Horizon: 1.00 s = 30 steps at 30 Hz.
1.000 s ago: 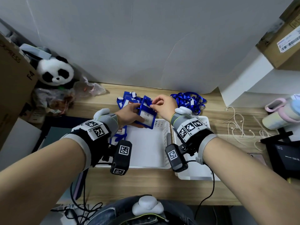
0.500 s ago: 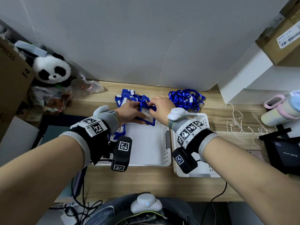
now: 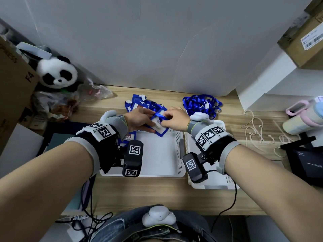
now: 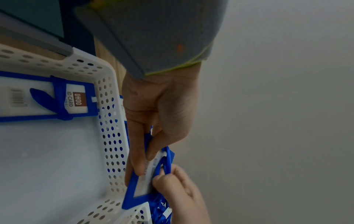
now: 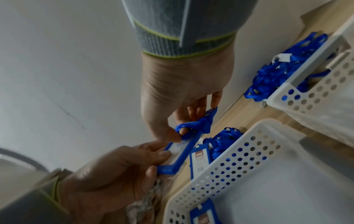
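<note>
Over the far rim of the left white basket (image 3: pixel 178 147), my left hand (image 3: pixel 148 124) grips a blue ID card holder (image 3: pixel 161 129) by its edge, thumb on top and fingers beneath. My right hand (image 3: pixel 167 117) pinches a blue lanyard strap (image 3: pixel 160 115) looped at the holder's top slot. In the right wrist view the strap loop (image 5: pixel 188 128) wraps one finger of the right hand (image 5: pixel 178 136), and the holder (image 5: pixel 178 160) lies across the left hand (image 5: pixel 153 157). The left wrist view has the holder (image 4: pixel 141 192) edge-on, left hand (image 4: pixel 143 165) around it.
Another card holder (image 4: pixel 47 100) lies in the left basket. A second white basket (image 3: pixel 215 184) stands to the right. Behind them are a pile of blue holders (image 3: pixel 138 103) and a heap of blue lanyards (image 3: pixel 201 103). A panda toy (image 3: pixel 57 72) sits far left, bottles (image 3: pixel 304 117) far right.
Both hands stayed over the basket's far rim. The right hand shifted on the holder's top, and a blue strap loop now shows between the hands.
</note>
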Each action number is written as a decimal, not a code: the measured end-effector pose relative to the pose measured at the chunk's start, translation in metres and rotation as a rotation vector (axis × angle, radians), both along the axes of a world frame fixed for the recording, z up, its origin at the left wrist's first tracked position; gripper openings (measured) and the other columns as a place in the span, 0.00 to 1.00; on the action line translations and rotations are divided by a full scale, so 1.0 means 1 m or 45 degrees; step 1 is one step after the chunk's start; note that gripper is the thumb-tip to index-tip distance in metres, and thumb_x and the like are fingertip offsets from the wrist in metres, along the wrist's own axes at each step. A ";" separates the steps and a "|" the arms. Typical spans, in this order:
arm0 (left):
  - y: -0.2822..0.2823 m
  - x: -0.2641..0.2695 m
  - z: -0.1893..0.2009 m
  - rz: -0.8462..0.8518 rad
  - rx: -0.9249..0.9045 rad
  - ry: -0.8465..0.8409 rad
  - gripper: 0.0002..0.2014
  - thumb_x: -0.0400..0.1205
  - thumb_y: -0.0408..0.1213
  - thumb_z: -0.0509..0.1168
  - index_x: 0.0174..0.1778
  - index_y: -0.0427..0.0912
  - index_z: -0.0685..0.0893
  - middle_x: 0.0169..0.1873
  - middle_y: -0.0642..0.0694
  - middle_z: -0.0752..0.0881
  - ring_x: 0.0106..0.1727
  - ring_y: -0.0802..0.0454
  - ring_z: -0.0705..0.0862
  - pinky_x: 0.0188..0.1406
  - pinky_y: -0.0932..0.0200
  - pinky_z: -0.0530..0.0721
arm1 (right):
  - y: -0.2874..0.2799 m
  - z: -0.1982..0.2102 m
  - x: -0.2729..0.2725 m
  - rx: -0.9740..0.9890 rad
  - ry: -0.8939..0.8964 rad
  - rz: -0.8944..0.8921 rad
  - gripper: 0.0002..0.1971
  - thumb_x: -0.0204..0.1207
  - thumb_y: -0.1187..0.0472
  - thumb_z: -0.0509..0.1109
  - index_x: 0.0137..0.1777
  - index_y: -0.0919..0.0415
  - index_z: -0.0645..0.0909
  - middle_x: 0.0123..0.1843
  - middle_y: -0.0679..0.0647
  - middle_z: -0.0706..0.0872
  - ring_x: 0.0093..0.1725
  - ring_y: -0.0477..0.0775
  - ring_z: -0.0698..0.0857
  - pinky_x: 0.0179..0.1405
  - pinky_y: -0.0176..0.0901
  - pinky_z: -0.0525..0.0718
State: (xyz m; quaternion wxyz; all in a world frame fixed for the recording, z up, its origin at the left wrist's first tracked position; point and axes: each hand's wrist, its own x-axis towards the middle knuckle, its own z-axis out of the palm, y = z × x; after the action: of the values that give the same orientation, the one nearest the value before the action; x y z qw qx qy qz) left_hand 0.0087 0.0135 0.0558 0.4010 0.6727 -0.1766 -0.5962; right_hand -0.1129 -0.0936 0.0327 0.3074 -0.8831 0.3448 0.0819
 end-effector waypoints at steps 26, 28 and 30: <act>0.013 0.005 -0.009 0.217 0.045 -0.002 0.24 0.79 0.16 0.59 0.70 0.38 0.76 0.71 0.41 0.74 0.45 0.49 0.84 0.29 0.62 0.89 | 0.016 -0.017 0.008 -0.031 -0.240 0.013 0.03 0.73 0.58 0.73 0.43 0.56 0.86 0.49 0.48 0.79 0.61 0.55 0.76 0.55 0.40 0.71; 0.012 0.013 -0.009 0.337 0.024 -0.010 0.24 0.80 0.16 0.58 0.70 0.38 0.75 0.72 0.38 0.73 0.44 0.48 0.83 0.31 0.62 0.89 | 0.017 -0.016 0.005 0.003 -0.294 0.049 0.03 0.73 0.60 0.72 0.45 0.59 0.86 0.53 0.49 0.75 0.65 0.55 0.71 0.61 0.38 0.66; 0.012 0.021 -0.008 0.447 -0.003 -0.042 0.23 0.80 0.15 0.57 0.69 0.37 0.77 0.71 0.36 0.73 0.41 0.49 0.82 0.35 0.61 0.90 | 0.018 -0.014 0.001 0.015 -0.392 0.053 0.03 0.73 0.62 0.72 0.45 0.60 0.86 0.60 0.52 0.76 0.66 0.53 0.68 0.58 0.32 0.61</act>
State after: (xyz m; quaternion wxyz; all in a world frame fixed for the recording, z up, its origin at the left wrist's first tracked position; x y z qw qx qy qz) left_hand 0.0298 0.0252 0.0482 0.4967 0.7024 -0.0637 -0.5059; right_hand -0.1116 -0.0754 0.0191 0.3599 -0.8904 0.2748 -0.0462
